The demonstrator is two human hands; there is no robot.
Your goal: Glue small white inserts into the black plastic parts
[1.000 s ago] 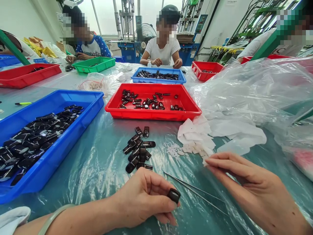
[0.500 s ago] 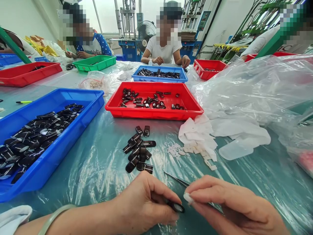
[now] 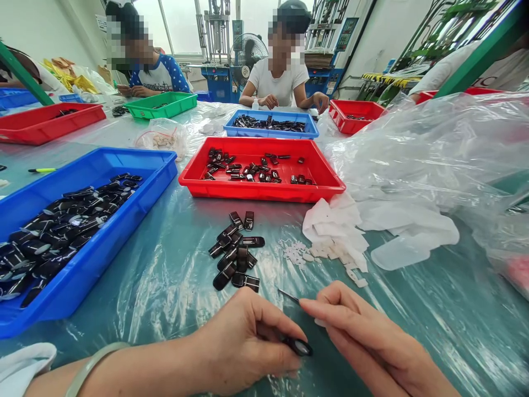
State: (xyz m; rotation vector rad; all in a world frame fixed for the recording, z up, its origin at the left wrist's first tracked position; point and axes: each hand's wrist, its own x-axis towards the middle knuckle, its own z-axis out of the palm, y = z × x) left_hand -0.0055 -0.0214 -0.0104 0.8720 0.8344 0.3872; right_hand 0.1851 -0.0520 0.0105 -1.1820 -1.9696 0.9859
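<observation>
My left hand [image 3: 252, 342] pinches a small glossy black part [image 3: 300, 347]; its rounded end, with a pale oval face, points right. Close by on the right, my right hand [image 3: 355, 331] has its fingers closed over a thin pointed metal tool [image 3: 288, 296]. Only the tip of this tool shows, pointing up and left, and the rest is hidden by the hand. A bit of white shows under the right fingers; I cannot tell what it is. Ahead of my hands, a loose pile of similar black parts [image 3: 235, 253] lies on the plastic-covered table [image 3: 173, 298].
A blue tray [image 3: 111, 242] full of black parts stands left. Ahead is a red tray [image 3: 260, 191] with fewer parts. Small white pieces [image 3: 295, 252], white tissue [image 3: 330, 220] and clear plastic sheeting [image 3: 433, 149] lie right. Co-workers sit across the table.
My right hand has shifted slightly, its index finger now extended over the metal tool. The white bit at its fingertips is mostly covered now. My left hand stays nearly still with the black part.
</observation>
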